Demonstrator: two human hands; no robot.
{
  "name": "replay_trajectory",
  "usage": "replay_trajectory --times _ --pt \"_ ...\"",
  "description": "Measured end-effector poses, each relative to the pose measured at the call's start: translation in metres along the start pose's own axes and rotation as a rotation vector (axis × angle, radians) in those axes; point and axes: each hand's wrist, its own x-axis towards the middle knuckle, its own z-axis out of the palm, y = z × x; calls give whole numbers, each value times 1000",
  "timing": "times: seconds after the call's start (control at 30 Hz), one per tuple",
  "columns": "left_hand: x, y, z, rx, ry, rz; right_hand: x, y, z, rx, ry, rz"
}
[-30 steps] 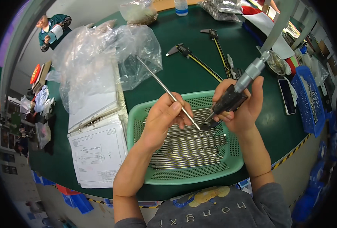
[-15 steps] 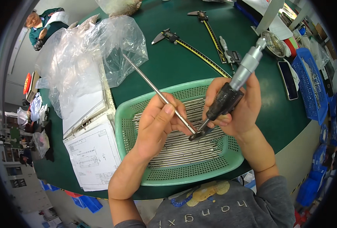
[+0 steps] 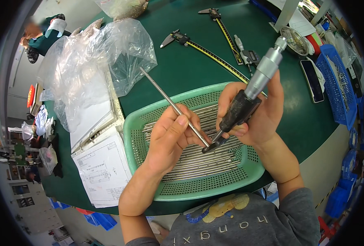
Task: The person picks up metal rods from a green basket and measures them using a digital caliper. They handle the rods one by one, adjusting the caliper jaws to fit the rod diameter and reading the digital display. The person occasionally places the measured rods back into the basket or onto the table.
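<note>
My left hand (image 3: 170, 133) is closed on a thin shiny metal rod (image 3: 160, 91), which slants from upper left down to the right. In my right hand (image 3: 257, 110) I grip a micrometer (image 3: 259, 80) with a silver thimble and a black frame. The rod's lower end meets the micrometer's dark measuring end in front of my fingers; whether it is clamped there I cannot tell. Beneath both hands is a green plastic basket (image 3: 206, 192), with many similar metal rods (image 3: 202, 166) lying side by side in it.
Beyond the basket lie two digital calipers (image 3: 208, 57) (image 3: 227, 35) and a digital micrometer (image 3: 247, 53). A printed drawing (image 3: 102, 176) and clear plastic bags (image 3: 83, 69) lie left. To the right are a phone (image 3: 312, 82) and a blue basket (image 3: 333, 90). Another person (image 3: 46, 37) is at far left.
The rod's far end has dipped slightly and shifted right, while my hands stay nearly in place. The view has shifted a little. The other person has changed posture.
</note>
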Motion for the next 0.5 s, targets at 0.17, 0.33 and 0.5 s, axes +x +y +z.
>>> replay_trajectory --times 0.17,0.33,0.5 --pt "0 0 1 -6 20 -28 -2 7 -1 85 -27 -75" --pt "-1 0 0 -21 29 -53 -1 1 -4 22 -25 65" --pt "-1 1 2 -14 53 -96 -2 10 -4 128 -71 -28"
